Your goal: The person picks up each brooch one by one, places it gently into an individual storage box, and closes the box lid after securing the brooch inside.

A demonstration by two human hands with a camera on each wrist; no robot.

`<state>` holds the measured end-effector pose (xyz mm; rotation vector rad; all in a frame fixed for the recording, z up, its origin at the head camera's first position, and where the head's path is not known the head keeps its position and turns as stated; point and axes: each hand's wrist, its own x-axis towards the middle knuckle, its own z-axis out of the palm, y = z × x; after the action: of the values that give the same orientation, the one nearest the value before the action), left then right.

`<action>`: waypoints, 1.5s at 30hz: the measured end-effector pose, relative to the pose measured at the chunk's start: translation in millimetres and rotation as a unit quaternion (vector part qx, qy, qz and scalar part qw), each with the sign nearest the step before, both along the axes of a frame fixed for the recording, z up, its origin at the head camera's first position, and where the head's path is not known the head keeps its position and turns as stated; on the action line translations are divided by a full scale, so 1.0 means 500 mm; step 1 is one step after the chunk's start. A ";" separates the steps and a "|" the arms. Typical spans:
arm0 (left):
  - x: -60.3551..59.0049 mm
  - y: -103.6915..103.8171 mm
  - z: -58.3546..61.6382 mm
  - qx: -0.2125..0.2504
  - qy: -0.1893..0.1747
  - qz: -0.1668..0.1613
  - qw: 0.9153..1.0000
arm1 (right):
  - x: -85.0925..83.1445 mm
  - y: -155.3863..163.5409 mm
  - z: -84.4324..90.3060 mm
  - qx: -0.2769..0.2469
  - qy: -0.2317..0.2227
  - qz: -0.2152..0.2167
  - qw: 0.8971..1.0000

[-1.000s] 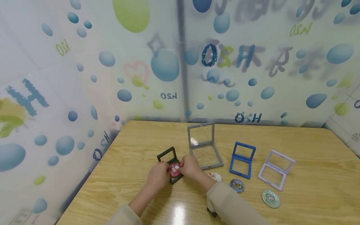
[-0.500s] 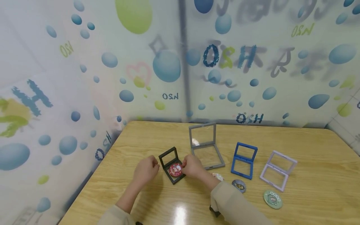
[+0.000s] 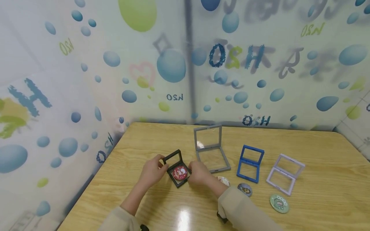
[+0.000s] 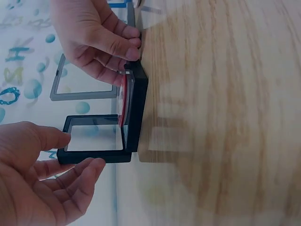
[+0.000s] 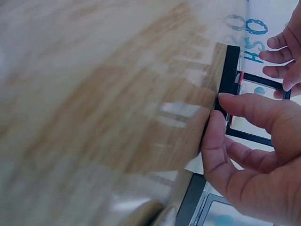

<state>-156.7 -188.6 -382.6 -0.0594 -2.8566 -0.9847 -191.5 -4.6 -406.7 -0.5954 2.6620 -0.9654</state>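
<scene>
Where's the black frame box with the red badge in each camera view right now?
Head: black frame box sits left of centre on the table, between both hands.
Left wrist: black frame box left of centre, lid raised.
Right wrist: black frame box at the right edge.
Shared landmark: the red badge inside it.

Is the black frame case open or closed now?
Open. The black case has its lid raised from the base, and the red badge lies uncovered inside. The left hand holds the lid; the right hand holds the base.
</scene>
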 end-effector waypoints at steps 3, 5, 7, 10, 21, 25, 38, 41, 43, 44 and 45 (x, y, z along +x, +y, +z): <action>0.001 0.001 -0.002 0.006 0.013 0.001 1.000 | -0.002 0.001 -0.003 -0.001 0.006 0.000 1.000; 0.001 0.001 -0.003 0.008 0.019 -0.002 1.000 | -0.003 0.001 -0.004 -0.003 0.008 0.000 1.000; 0.001 0.001 -0.004 0.009 0.023 -0.005 1.000 | -0.002 0.002 -0.003 -0.006 0.011 0.002 1.000; 0.003 0.003 -0.004 0.013 0.022 -0.006 1.000 | 0.000 0.003 -0.002 -0.011 0.008 0.005 1.000; 0.010 0.005 -0.003 0.020 0.031 -0.007 0.999 | 0.003 0.005 0.001 -0.006 0.007 0.004 1.000; 0.012 0.007 -0.001 0.021 0.032 -0.007 0.999 | 0.002 0.004 -0.001 -0.003 0.012 0.003 1.000; 0.025 0.025 0.005 0.029 0.003 -0.026 0.999 | 0.004 0.005 -0.003 -0.012 0.015 0.004 1.000; 0.029 0.032 0.006 0.022 -0.003 -0.030 0.999 | 0.004 0.006 -0.004 -0.014 0.014 0.003 1.000; 0.031 0.035 0.005 0.016 -0.007 -0.035 0.999 | 0.004 0.006 -0.004 -0.015 0.013 0.002 1.000; 0.033 0.037 0.004 0.012 -0.007 -0.039 0.999 | 0.004 0.007 -0.004 -0.016 0.013 0.003 1.000; 0.034 0.038 0.004 0.006 -0.006 -0.043 0.999 | 0.004 0.007 -0.004 -0.017 0.012 0.003 1.000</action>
<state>-139.8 -169.7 -380.8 -0.1780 -2.8801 -1.0226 -189.5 -1.2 -408.6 -0.6249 2.6687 -1.0110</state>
